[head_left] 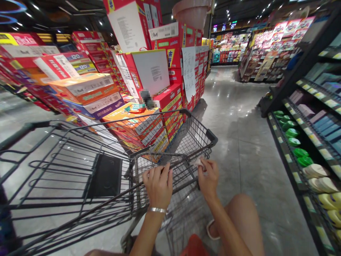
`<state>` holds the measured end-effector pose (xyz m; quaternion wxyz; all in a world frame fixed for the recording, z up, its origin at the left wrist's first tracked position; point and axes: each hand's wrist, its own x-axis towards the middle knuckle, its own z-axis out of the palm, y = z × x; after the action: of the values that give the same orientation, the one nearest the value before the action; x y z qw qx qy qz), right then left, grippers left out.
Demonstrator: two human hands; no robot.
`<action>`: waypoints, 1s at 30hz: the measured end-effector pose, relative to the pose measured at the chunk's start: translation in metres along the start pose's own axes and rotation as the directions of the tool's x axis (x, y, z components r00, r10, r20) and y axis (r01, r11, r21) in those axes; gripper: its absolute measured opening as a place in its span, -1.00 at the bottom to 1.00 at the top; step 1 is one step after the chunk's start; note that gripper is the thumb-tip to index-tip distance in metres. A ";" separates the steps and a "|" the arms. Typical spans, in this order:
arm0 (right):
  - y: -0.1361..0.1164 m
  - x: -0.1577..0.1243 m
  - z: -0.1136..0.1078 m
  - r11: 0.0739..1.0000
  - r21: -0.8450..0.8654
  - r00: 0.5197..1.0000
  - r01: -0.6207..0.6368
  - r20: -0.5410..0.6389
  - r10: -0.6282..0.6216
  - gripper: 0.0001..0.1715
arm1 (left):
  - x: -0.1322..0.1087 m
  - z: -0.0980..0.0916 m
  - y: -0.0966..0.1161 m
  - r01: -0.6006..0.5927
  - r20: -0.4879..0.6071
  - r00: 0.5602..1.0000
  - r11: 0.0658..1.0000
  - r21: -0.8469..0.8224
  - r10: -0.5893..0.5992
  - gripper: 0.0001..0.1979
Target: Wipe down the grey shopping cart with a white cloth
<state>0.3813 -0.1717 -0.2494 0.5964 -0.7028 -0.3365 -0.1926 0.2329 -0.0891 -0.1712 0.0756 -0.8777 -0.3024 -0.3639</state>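
Observation:
A black wire shopping cart [106, 209] stretches across the left and middle, with a black panel [105, 176] inside it. My left hand [159, 185], with a silver band at its wrist, is curled over the cart's near rim; part of its grip is hidden behind the fingers. To its right, my right hand [209, 176] pinches a small crumpled white tissue [198, 162] close against the cart's front corner. Behind the wire mesh, a small orange and green packet [134, 108] lies on a stack of orange cartons [138, 122].
Tall stacks of red cartons [174, 99] rise beyond the cart, with a pink tub [191, 12] on top. At the right stands a shelf [295, 149] holding green rolls and boxes. A tiled aisle floor [231, 117] runs between. My knee [243, 217] is bent at lower right.

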 end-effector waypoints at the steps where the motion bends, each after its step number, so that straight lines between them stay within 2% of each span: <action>1: -0.004 0.004 0.002 1.000 0.023 1.000 0.016 0.014 -0.016 -0.68 | 0.004 0.003 0.004 -0.018 0.023 1.000 1.000 -0.020 0.018 -0.80; 7: -0.006 0.002 0.017 0.996 0.083 0.997 0.011 0.078 -0.017 -0.66 | 0.024 0.026 0.027 -0.061 0.142 0.988 0.998 -0.020 0.063 -0.75; 11: -0.004 -0.007 0.022 0.996 0.074 0.995 -0.040 0.098 0.032 -0.68 | 0.024 0.037 0.029 -0.028 0.065 0.998 0.999 0.019 0.027 -0.76; 16: 0.000 -0.011 0.023 0.993 0.080 0.993 -0.088 0.083 0.081 -0.75 | 0.021 0.041 0.027 -0.054 -0.015 0.998 0.996 0.064 0.055 -0.79; 21: 0.020 -0.035 0.027 0.972 0.074 0.961 -0.223 0.183 0.206 -0.77 | 0.021 0.042 0.027 -0.082 -0.044 0.995 0.991 0.103 0.087 -0.81; 25: 0.025 -0.044 0.025 0.931 0.095 0.935 -0.352 0.071 0.347 -0.79 | 0.021 0.043 0.026 -0.079 -0.046 0.995 0.993 0.083 0.083 -0.82; 30: 0.009 -0.010 0.012 0.930 0.110 0.928 -0.350 -0.093 0.360 -0.78 | 0.022 0.042 0.027 -0.082 -0.085 0.992 0.991 0.105 0.091 -0.80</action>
<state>0.3789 -0.1631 -0.2649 0.6709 -0.7121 -0.1783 -0.1048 0.2855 -0.0854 -0.1843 0.1492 -0.8679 -0.2784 -0.3833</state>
